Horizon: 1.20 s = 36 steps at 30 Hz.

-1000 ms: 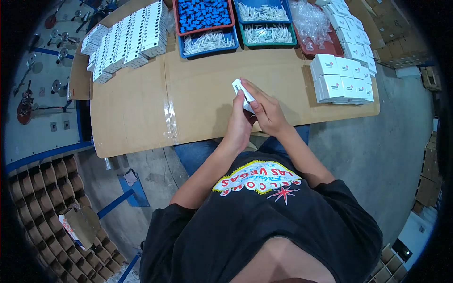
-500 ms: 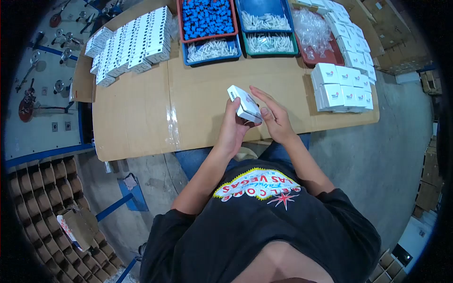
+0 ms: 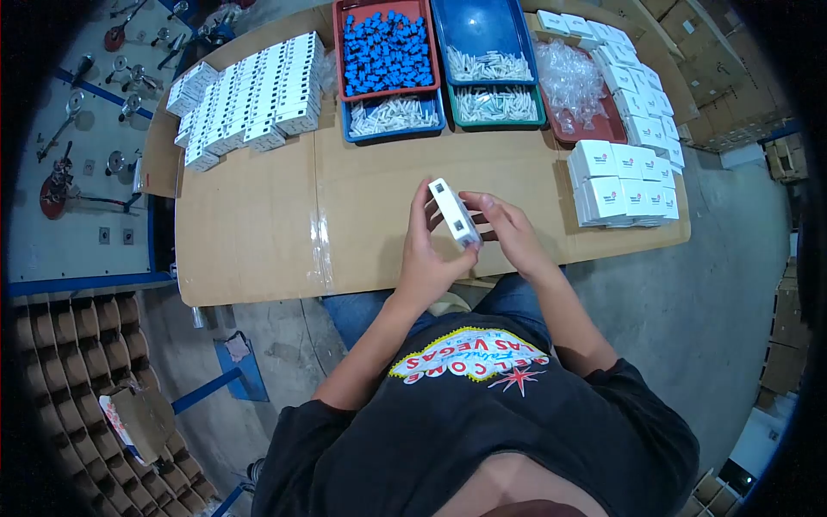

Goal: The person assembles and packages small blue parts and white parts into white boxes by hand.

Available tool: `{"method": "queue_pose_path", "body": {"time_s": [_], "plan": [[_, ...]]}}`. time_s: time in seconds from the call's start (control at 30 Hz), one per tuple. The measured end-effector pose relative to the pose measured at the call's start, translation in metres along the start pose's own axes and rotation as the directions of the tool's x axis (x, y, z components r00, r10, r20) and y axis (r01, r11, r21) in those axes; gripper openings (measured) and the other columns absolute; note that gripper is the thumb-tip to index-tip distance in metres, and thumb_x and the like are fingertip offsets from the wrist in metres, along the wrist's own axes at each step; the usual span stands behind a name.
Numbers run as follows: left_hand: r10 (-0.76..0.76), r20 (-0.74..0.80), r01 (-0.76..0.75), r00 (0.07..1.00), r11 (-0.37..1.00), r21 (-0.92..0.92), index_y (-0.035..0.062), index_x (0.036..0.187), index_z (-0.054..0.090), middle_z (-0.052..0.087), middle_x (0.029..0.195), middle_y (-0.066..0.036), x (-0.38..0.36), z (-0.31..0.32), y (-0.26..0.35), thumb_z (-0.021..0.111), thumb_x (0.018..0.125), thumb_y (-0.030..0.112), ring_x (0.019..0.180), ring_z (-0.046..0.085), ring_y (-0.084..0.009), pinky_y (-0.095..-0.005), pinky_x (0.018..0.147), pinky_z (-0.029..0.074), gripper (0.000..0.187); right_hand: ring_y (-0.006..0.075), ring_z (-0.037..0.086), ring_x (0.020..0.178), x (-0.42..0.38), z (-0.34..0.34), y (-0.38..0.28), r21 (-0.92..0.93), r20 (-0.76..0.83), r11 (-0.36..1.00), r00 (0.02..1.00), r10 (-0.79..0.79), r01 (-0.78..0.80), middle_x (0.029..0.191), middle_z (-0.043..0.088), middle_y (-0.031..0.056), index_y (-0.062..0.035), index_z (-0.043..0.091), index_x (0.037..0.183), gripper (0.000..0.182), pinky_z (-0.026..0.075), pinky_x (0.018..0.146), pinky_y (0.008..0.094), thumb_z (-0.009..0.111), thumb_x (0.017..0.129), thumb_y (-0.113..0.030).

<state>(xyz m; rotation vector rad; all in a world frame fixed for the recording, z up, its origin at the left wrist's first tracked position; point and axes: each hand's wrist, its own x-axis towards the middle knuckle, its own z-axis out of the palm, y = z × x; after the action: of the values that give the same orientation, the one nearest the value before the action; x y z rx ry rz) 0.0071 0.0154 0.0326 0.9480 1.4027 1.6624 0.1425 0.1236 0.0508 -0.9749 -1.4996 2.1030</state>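
A small white box [image 3: 455, 214] is held up over the near part of the cardboard-covered table, its narrow side with dark square marks turned up. My left hand [image 3: 424, 263] grips the box between thumb and fingers from the left and below. On its right side, my right hand [image 3: 515, 234] has its fingers bent behind the box, partly hidden by it; whether they touch it is hard to tell.
Rows of white boxes [image 3: 254, 95] stand at the table's [image 3: 250, 233] left. Behind are a red tray [image 3: 338, 52] of blue pieces and blue and green trays [image 3: 541, 119] of white pieces. Clear plastic bags [image 3: 568, 77] and stacked white boxes [image 3: 607, 196] sit at right.
The box has been turned so that its narrow marked side faces up. My right hand's fingers have bent in behind it. The whole view has shifted slightly, with the table lower in it.
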Motion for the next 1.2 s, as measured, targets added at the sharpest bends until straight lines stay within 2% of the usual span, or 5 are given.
{"method": "queue_pose_path", "body": {"time_s": [0.23, 0.3, 0.33, 0.43, 1.2], "plan": [[0.242, 0.22, -0.308, 0.945, 0.887, 0.345, 0.0095, 0.159, 0.021, 0.032, 0.157, -0.015, -0.003, -0.003, 0.0, 0.079, 0.078, 0.018, 0.148, 0.033, -0.0328, -0.0502, 0.117, 0.036, 0.1, 0.0149, 0.062, 0.108, 0.001, -0.004, 0.001, -0.145, 0.085, 0.969, 0.979, -0.187, 0.198, 0.121, 0.065, 0.0087, -0.0016, 0.055, 0.141, 0.044, 0.052, 0.091, 0.0305, 0.062, 0.1, -0.016], [-0.027, 0.007, 0.027, 1.0, 0.969, -0.246, 0.0111, 0.155, 0.031, 0.039, 0.151, -0.014, -0.009, 0.007, -0.002, 0.068, 0.092, 0.044, 0.14, 0.044, -0.0339, -0.0483, 0.108, 0.046, 0.08, 0.0166, 0.062, 0.112, -0.001, -0.003, 0.005, -0.117, 0.085, 0.968, 0.973, -0.214, 0.223, 0.124, 0.064, 0.0095, -0.0023, 0.054, 0.142, 0.047, 0.052, 0.093, 0.0319, 0.064, 0.097, -0.013], [-0.025, -0.002, 0.023, 1.0, 0.969, -0.245, 0.0111, 0.155, 0.031, 0.039, 0.151, -0.014, -0.008, 0.004, -0.001, 0.068, 0.092, 0.044, 0.14, 0.044, -0.0339, -0.0483, 0.108, 0.046, 0.08, 0.0194, 0.061, 0.117, -0.003, -0.001, 0.007, -0.208, 0.097, 0.925, 0.947, -0.305, 0.319, 0.129, 0.062, 0.0108, -0.0039, 0.053, 0.144, 0.053, 0.051, 0.096, 0.0334, 0.067, 0.093, -0.011], [-0.517, 0.39, 0.64, 0.762, 0.508, -0.577, 0.0142, 0.148, 0.041, 0.057, 0.135, -0.01, -0.003, -0.005, 0.001, 0.039, 0.101, 0.068, 0.121, 0.058, -0.0253, -0.048, 0.102, 0.049, 0.071, 0.0245, 0.058, 0.125, -0.004, 0.003, 0.002, -0.344, 0.19, 0.838, 0.905, -0.38, 0.424, 0.139, 0.057, 0.0129, -0.0064, 0.05, 0.146, 0.062, 0.05, 0.1, 0.0366, 0.07, 0.087, -0.008], [-0.503, -0.102, 0.398, 0.858, 0.778, -0.486, 0.0143, 0.134, 0.049, 0.053, 0.102, 0.002, -0.002, 0.017, -0.007, 0.05, 0.105, 0.044, 0.089, 0.053, -0.008, -0.0251, 0.077, 0.047, 0.042, 0.0357, 0.071, 0.101, -0.008, 0.023, 0.037, -0.621, 0.169, 0.552, 0.783, -0.599, 0.556, 0.125, 0.066, 0.0249, 0.0036, 0.054, 0.138, 0.044, 0.058, 0.079, 0.0399, 0.059, 0.096, -0.008]]}}
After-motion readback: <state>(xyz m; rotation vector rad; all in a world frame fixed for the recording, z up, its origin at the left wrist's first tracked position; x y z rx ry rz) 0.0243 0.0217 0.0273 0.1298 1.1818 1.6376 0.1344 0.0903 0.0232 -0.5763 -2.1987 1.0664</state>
